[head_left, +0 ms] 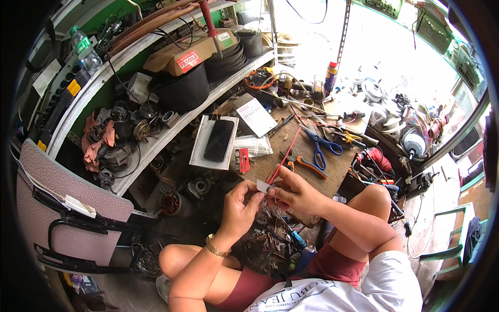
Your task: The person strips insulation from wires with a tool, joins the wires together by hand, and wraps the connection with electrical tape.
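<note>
My left hand [240, 204], with a gold watch on its wrist, pinches a small pale flat piece [262, 185] between thumb and fingertips. My right hand [292, 191] is closed against the piece's other side, with a thin red wire [290, 149] running up from its fingertips over the wooden bench top. What lies under the fingers is hidden. Beyond my right hand are orange-and-black handled pliers [311, 166] and blue-handled scissors [322, 148]. A small red card-like item [242, 160] lies past my left hand.
A black phone [219, 140] rests on a white pack at the bench's left. A spray can [330, 77] stands at the back. Shelves with motor parts [122, 156] line the left, beside a chair back [67, 203]. A red power tool [377, 158] lies right. Scrap [270, 236] litters the floor.
</note>
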Demonstrator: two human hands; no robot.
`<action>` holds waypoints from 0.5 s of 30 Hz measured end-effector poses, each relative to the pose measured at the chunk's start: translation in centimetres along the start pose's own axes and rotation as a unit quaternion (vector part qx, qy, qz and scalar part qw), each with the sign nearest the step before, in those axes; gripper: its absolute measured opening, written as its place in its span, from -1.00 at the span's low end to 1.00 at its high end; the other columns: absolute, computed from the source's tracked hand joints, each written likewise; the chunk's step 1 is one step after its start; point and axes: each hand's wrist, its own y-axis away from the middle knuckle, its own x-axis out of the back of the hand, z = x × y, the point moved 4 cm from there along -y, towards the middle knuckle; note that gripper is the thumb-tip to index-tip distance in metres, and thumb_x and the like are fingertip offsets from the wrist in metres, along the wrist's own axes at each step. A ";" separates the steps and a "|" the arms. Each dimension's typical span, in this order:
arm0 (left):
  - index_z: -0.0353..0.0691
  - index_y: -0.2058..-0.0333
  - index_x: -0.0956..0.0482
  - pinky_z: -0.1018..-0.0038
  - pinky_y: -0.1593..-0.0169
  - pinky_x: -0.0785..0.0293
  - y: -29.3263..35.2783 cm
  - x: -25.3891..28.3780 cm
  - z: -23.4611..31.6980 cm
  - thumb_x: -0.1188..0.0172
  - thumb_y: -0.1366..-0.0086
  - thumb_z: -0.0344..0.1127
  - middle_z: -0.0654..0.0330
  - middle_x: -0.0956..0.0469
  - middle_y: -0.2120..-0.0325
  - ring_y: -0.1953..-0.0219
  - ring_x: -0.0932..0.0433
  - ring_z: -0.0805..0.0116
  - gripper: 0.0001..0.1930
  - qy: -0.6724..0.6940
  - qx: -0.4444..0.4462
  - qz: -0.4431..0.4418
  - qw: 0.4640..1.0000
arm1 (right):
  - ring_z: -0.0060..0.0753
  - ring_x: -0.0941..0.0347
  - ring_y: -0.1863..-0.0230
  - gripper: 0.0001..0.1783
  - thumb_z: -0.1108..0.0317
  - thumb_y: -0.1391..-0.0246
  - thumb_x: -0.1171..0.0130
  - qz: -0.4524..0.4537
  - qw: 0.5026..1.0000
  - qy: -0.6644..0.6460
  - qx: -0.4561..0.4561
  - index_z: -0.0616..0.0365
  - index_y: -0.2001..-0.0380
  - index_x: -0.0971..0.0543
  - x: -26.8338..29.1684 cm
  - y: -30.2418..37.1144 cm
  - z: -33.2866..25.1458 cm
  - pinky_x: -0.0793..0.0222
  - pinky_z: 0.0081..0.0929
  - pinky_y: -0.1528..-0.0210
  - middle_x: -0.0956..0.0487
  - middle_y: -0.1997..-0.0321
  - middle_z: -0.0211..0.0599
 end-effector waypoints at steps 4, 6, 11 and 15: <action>-0.28 0.42 -0.46 0.67 0.48 -0.30 0.1 0.3 -0.4 -0.12 -0.25 -0.43 0.34 -0.48 0.55 0.54 -0.37 0.68 -0.92 -0.068 -0.050 0.006 0.996 | -0.71 -0.31 0.54 -0.64 0.35 -0.24 0.03 -0.013 1.000 0.003 -0.003 0.12 -0.06 -0.21 -0.4 -0.1 -0.6 -0.23 -0.74 0.55 -0.48 0.42 -0.39; -0.26 0.43 -0.45 0.69 0.48 -0.28 0.2 0.4 -0.5 -0.12 -0.26 -0.40 0.38 -0.45 0.57 0.55 -0.33 0.71 -0.90 -0.076 -0.064 0.010 0.995 | -0.72 -0.31 0.54 -0.66 0.35 -0.23 0.03 -0.013 1.000 0.002 0.005 0.11 -0.04 -0.22 -0.5 -0.2 -0.3 -0.23 -0.74 0.55 -0.48 0.43 -0.40; -0.31 0.44 -0.44 0.66 0.44 -0.31 0.3 0.6 0.1 -0.13 -0.24 -0.44 0.34 -0.44 0.59 0.53 -0.36 0.67 -0.90 -0.097 -0.081 0.014 0.992 | -0.73 -0.29 0.55 -0.70 0.34 -0.23 0.02 -0.016 1.000 -0.004 0.002 0.11 0.02 -0.24 -0.6 -0.3 -0.3 -0.19 -0.75 0.56 -0.46 0.45 -0.42; -0.32 0.46 -0.42 0.65 0.45 -0.29 0.4 0.6 0.8 -0.12 -0.24 -0.46 0.34 -0.43 0.59 0.53 -0.33 0.67 -0.89 -0.105 -0.084 0.014 0.991 | -0.73 -0.27 0.56 -0.73 0.32 -0.23 0.01 -0.024 1.000 -0.001 0.015 0.11 0.06 -0.26 -0.5 -0.5 0.1 -0.16 -0.75 0.57 -0.46 0.47 -0.41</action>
